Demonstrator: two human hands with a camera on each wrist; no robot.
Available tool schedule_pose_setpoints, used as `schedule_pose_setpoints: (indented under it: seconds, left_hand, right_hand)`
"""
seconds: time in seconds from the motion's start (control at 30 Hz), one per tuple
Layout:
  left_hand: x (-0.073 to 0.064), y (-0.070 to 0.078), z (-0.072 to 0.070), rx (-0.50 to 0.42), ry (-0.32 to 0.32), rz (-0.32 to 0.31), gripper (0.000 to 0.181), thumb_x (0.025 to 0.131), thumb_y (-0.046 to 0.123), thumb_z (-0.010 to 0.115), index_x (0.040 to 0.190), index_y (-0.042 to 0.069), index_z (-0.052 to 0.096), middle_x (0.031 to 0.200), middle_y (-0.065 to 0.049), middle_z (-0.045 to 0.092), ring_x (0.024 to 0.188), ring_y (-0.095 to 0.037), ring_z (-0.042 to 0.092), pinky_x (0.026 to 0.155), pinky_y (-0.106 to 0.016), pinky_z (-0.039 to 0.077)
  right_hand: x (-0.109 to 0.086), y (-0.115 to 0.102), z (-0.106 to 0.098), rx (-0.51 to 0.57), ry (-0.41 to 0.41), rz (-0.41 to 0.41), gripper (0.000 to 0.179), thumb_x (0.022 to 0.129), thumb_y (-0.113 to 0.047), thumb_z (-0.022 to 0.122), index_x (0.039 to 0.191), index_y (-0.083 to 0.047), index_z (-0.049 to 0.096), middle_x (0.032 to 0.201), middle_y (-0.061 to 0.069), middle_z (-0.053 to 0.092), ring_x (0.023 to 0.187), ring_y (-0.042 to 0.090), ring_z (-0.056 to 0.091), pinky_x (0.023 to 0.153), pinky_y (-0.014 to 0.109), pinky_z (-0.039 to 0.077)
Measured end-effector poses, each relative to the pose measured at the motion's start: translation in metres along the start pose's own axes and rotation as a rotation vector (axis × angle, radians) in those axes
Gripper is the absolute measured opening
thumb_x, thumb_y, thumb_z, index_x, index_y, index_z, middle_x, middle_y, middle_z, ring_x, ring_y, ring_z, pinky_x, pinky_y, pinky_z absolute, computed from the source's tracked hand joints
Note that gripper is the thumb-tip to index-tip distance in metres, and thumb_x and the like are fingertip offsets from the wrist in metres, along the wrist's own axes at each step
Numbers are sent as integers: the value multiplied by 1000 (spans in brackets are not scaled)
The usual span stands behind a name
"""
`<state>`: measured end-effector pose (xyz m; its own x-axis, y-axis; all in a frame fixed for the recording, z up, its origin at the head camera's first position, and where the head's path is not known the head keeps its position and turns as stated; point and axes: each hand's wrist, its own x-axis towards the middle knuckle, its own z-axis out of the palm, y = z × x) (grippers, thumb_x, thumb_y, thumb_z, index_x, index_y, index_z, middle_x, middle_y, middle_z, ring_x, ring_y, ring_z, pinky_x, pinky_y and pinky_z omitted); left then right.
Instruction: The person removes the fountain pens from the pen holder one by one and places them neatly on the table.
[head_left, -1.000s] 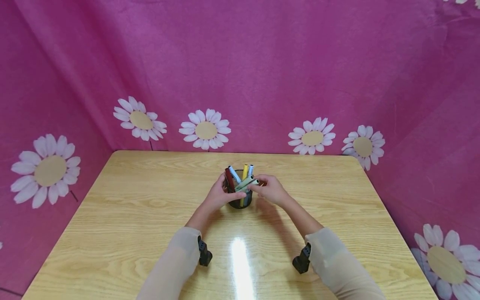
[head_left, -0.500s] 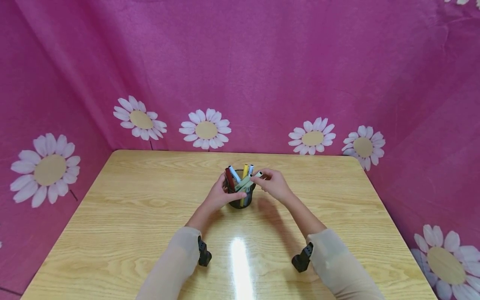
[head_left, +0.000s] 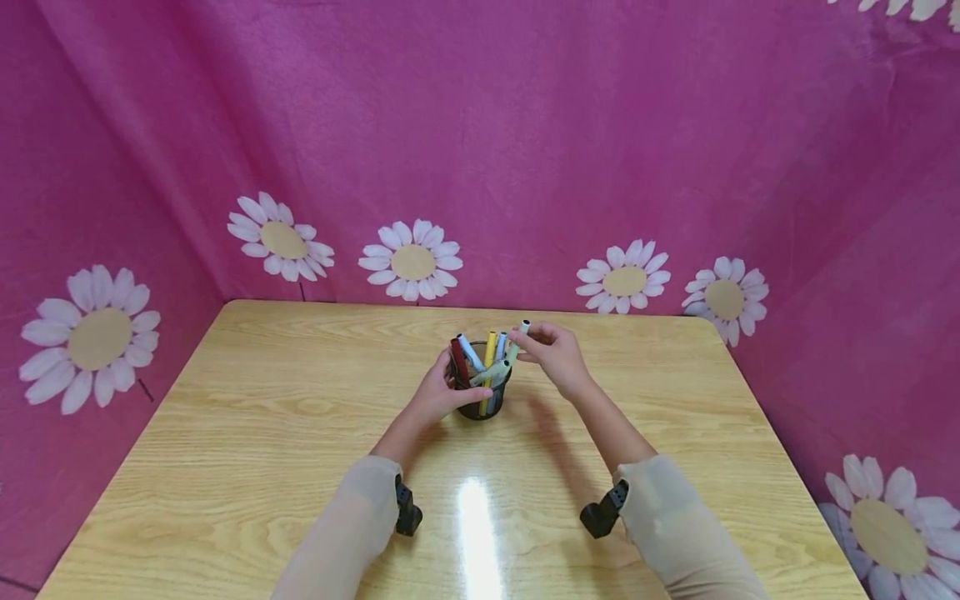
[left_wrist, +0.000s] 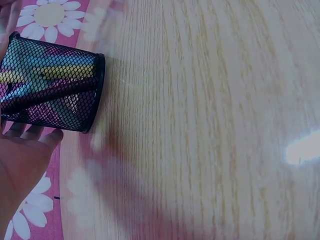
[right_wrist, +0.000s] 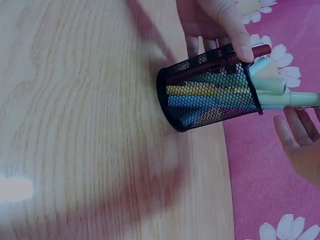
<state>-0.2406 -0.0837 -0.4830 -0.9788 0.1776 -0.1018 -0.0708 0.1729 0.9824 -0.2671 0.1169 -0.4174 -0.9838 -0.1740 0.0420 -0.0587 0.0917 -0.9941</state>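
A black wire-mesh pen cup (head_left: 471, 410) stands upright on the wooden table, full of markers. My left hand (head_left: 437, 393) grips it from the left, thumb across the front and fingers behind. Near the rim on the right, my right hand (head_left: 558, 357) pinches the upper part of a pale green marker (head_left: 515, 346), whose lower end is still inside the cup. A second green marker (right_wrist: 272, 84) leans beside it. Also sticking out are a dark red marker (head_left: 459, 360), a yellow marker (head_left: 491, 346) and light blue markers (head_left: 471, 353).
The light wooden table (head_left: 262, 467) reaches to a pink curtain (head_left: 510, 150) with white daisies at the back and sides. A bright light reflection lies on its front middle. Black wrist cameras (head_left: 407, 508) sit at both sleeve cuffs.
My right hand has risen, drawing the pale green marker up from a slant to a steeper angle. The other green marker has sunk lower. My left hand keeps holding the cup in place.
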Motion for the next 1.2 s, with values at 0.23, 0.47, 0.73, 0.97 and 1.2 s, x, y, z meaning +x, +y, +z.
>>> schedule_pose_setpoints:
  seconds: [0.23, 0.47, 0.73, 0.97, 1.2]
  left_hand:
    - [1, -1, -1, 19, 4, 9, 91, 73, 26, 80, 146, 19, 25, 147, -11, 39, 137, -31, 35, 109, -50, 32]
    - [3, -5, 0, 31, 13, 16, 89, 71, 31, 82, 142, 22, 29, 143, -8, 42, 135, -29, 37, 109, -49, 34]
    - [2, -5, 0, 20, 1, 18, 88, 71, 28, 82, 142, 22, 30, 134, -9, 50, 132, -28, 41, 108, -49, 34]
    - [2, -5, -1, 22, 4, 7, 89, 71, 32, 82, 142, 25, 30, 142, -7, 43, 135, -30, 37, 109, -49, 33]
    - [-2, 0, -1, 2, -13, -8, 88, 73, 26, 81, 144, 23, 28, 146, -9, 40, 138, -32, 33, 111, -50, 29]
  right_hand:
    - [4, -8, 1, 106, 0, -35, 27, 87, -16, 66, 104, 5, 60, 86, -2, 65, 84, 13, 67, 78, 34, 56]
    - [9, -18, -2, 174, 25, -50, 11, 86, -17, 67, 89, -7, 63, 84, -1, 66, 81, 11, 67, 72, 32, 57]
    - [14, -36, -12, 182, 109, -96, 9, 84, -17, 70, 86, -10, 63, 79, -5, 65, 75, 8, 65, 66, 28, 58]
    - [15, -44, -17, 164, 152, -102, 9, 84, -18, 70, 85, -12, 64, 78, -6, 63, 71, 5, 62, 64, 26, 57]
    - [12, -43, -26, 99, 195, -91, 11, 83, -23, 71, 84, -14, 65, 74, -8, 61, 65, 4, 59, 60, 25, 57]
